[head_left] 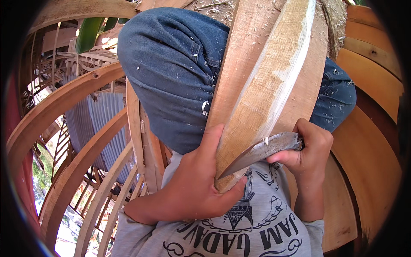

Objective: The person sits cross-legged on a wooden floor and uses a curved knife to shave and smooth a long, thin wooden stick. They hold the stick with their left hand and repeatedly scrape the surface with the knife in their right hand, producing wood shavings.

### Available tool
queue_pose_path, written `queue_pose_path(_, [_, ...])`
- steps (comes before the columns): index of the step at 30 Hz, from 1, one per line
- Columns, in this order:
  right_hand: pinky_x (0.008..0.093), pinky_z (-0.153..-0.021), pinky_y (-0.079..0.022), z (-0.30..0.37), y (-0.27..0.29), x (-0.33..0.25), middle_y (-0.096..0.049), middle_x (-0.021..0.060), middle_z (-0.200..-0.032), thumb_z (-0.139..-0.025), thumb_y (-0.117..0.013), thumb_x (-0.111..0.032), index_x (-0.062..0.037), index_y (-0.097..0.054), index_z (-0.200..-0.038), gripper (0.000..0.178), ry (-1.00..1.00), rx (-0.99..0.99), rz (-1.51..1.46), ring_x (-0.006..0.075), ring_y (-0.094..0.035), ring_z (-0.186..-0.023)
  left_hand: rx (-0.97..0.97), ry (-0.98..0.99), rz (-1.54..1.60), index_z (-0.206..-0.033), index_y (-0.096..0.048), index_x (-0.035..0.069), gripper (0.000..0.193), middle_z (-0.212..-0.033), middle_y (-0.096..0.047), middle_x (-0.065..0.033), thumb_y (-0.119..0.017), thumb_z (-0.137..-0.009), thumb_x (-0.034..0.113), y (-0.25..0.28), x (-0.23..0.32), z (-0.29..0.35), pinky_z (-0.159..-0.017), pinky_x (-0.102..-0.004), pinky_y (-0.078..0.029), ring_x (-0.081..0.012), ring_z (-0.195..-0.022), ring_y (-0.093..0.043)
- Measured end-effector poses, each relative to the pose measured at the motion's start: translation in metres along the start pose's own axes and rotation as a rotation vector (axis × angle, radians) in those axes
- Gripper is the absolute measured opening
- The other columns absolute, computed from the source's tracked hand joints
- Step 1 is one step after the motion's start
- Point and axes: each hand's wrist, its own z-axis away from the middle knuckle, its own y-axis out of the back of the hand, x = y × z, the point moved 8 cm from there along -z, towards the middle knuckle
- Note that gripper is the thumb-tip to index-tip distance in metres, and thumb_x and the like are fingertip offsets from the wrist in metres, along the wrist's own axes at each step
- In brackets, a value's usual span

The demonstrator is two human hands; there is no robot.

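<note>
While the left grip (199,184) clasped a plank (261,96), the right grip (311,147) clenched a knife (276,145). Between them, its blade (257,155) crossed the plank.

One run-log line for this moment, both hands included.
Left hand: gripping wooden strip at near end | Right hand: holding knife, blade over strip | Plank: beneath strip | Shavings: on jeans

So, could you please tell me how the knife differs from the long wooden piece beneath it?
The knife has a grey metal blade; the wooden piece is tan and whitish. The knife is much shorter, while the wooden piece reaches the picture's top edge. The right hand holds the knife; the left hand grips the wooden piece at its near end. Both are hand-held.
</note>
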Motion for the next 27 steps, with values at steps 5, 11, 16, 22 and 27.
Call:
queue_pose_path(5, [0.0325,-0.044,-0.036,-0.019,0.015,0.050,-0.032,0.0108,-0.046,-0.064,-0.068,-0.068,0.0013,-0.042,-0.053,0.075,-0.244,0.129,0.041,0.0209,-0.036,-0.043,-0.002,0.071,-0.095,-0.132,-0.024,-0.009,0.075,-0.117,-0.047,-0.0208,-0.068,-0.074,0.011,0.002,-0.002,0.005,-0.093,-0.0345,-0.037,-0.0244,-0.109,-0.048])
queue_pose_path(11, [0.0294,-0.043,-0.022,-0.037,0.032,0.115,-0.027,-0.0003,-0.050,-0.084,-0.048,-0.066,-0.0042,-0.033,-0.054,0.070,-0.467,0.223,0.040,0.0096,-0.027,-0.049,-0.002,0.016,-0.189,-0.130,-0.021,-0.007,0.075,-0.096,-0.057,-0.0325,-0.067,-0.076,0.016,0.007,0.001,0.010,-0.071,-0.0421,-0.051,-0.0411,-0.082,-0.064])
queue_pose_path(16, [0.0267,-0.040,-0.027,-0.001,0.022,0.041,-0.032,0.0013,-0.045,-0.077,-0.060,-0.065,-0.0022,-0.038,-0.052,0.071,-0.238,0.146,-0.310,0.0084,-0.035,-0.043,0.029,0.074,-0.263,-0.130,-0.023,-0.006,0.075,-0.100,-0.056,-0.0305,-0.068,-0.075,0.017,0.015,-0.001,0.007,-0.075,-0.0409,-0.049,-0.0387,-0.088,-0.062])
queue_pose_path(22, [0.0300,-0.036,-0.037,0.001,0.011,-0.004,-0.041,0.0062,-0.041,-0.046,-0.076,-0.068,-0.0058,-0.039,-0.049,0.073,-0.033,-0.045,0.114,0.0213,-0.043,-0.033,0.043,0.033,-0.202,-0.132,-0.026,-0.008,0.074,-0.116,-0.049,-0.0199,-0.068,-0.074,0.010,0.006,0.006,0.003,-0.093,-0.0348,-0.040,-0.0256,-0.110,-0.052])
queue_pose_path(27, [0.0281,-0.037,-0.038,-0.006,0.018,0.000,-0.041,0.0051,-0.041,-0.041,-0.075,-0.071,-0.0062,-0.039,-0.049,0.075,-0.005,0.056,0.152,0.0195,-0.044,-0.033,0.035,0.043,-0.212,-0.133,-0.025,-0.008,0.074,-0.116,-0.050,-0.0202,-0.067,-0.074,0.009,0.004,0.007,0.003,-0.093,-0.0354,-0.040,-0.0262,-0.109,-0.052])
